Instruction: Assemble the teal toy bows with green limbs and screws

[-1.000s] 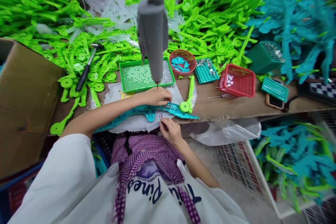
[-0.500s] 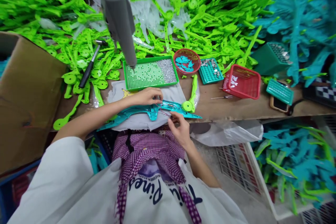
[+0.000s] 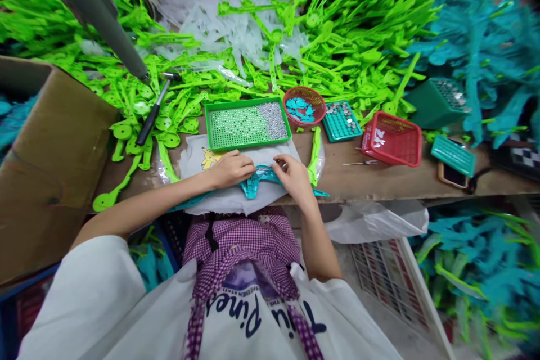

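Observation:
A long teal plastic shell [image 3: 250, 186] lies across a pale cloth [image 3: 219, 201] at the front edge of the workbench. My left hand [image 3: 233, 169] rests over the shell's middle, its fingers curled together at the inner side; thin reddish wires show faintly by the fingertips. Just right of it, my right hand [image 3: 294, 179] is pinched above the shell. Something small and dark shows at those fingertips, too small to name. The right hand hides part of the shell, whose tip emerges beyond it. A bright green plastic piece [image 3: 314, 158] lies behind the right hand.
Behind the cloth stands a green tray [image 3: 206, 130] of small metal parts. Rightward are a round red basket [image 3: 323, 115], a teal tray [image 3: 333, 134], a red basket [image 3: 396, 158] and a screwdriver [image 3: 370, 162]. A hammer [image 3: 151, 118] lies left, below a hanging grey tool [image 3: 105, 22].
My right hand has moved up and inward to the shell, and the wires stretched between the hands are now mostly hidden. My left hand has lowered onto the shell. The view has shifted slightly.

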`<action>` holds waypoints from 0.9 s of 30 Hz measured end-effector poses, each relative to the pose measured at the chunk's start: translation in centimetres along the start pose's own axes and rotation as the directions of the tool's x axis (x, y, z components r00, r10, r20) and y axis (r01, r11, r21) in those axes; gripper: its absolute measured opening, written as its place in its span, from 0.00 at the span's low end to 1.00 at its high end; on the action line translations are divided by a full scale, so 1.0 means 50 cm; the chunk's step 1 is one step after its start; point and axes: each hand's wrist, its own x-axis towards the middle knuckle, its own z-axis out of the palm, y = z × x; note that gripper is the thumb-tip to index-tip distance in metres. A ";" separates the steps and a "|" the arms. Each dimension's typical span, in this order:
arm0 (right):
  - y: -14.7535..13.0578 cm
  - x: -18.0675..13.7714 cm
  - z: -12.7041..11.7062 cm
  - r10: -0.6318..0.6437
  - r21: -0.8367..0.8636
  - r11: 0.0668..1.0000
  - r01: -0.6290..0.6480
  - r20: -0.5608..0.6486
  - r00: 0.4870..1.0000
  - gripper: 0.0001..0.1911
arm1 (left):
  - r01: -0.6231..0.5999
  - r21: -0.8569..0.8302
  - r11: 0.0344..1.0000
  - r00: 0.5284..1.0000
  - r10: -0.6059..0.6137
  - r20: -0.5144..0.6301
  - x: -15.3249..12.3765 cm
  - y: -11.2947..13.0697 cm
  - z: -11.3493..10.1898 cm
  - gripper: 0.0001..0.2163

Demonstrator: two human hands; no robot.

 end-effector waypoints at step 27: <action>-0.041 0.019 -0.017 -0.053 0.349 0.934 0.072 -0.062 0.997 0.17 | 0.517 -0.442 0.733 0.850 -0.376 0.369 0.094 0.023 -0.038 0.06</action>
